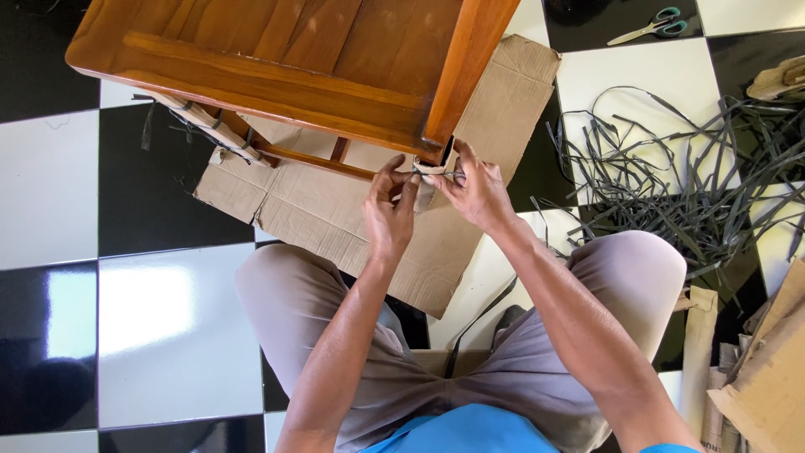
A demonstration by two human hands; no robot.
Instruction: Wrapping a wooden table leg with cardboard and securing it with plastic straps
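1. Both hands meet at the bottom corner of the wooden furniture piece [277,59], which lies on flattened cardboard [335,218] on the checkered floor.
2. The left hand [387,210] has thumb and fingers pinched on a pale strip of wrapping [429,172] at the leg's end.
3. The right hand [476,189] pinches the same strip from the other side, fingers pressed together.
4. The strip looks thin, light and floppy, best gripped near its free edge; the timber looks heavy and stiff.
5. Cut black straps [671,176] sprawl well apart to the right, with scissors [650,27] beyond.
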